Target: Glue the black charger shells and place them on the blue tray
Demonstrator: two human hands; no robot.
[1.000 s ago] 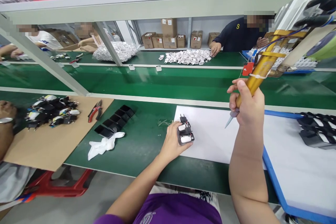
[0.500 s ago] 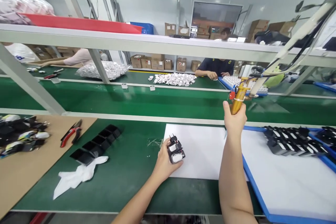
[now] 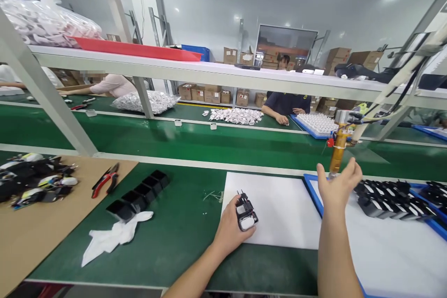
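My left hand point(image 3: 232, 228) is closed round a small black plug adapter point(image 3: 246, 212), whose two metal prongs point away from me. White parts show inside its open black housing. The adapter is over the left part of a white sheet point(image 3: 279, 214). My right hand point(image 3: 338, 184) is open, its thumb and fingers spread, just below and in front of an amber cylindrical tool point(image 3: 338, 149). That tool hangs upright from a jointed arm with cables and carries a red part on its side. Whether the fingers touch it, I cannot tell.
Black adapters stand in rows on a blue-edged tray point(image 3: 394, 251) at right. At left lie black housings point(image 3: 139, 195), a white cloth point(image 3: 117, 235), red-handled pliers point(image 3: 105, 179) and piled parts point(image 3: 35, 179). Beyond the shelf frame, a co-worker's hand point(image 3: 282, 120) is near small white pieces.
My right hand has let go of the amber tool and spread its fingers, while the tool hangs lower against the background. The left hand still holds the adapter. The whole view has shifted.
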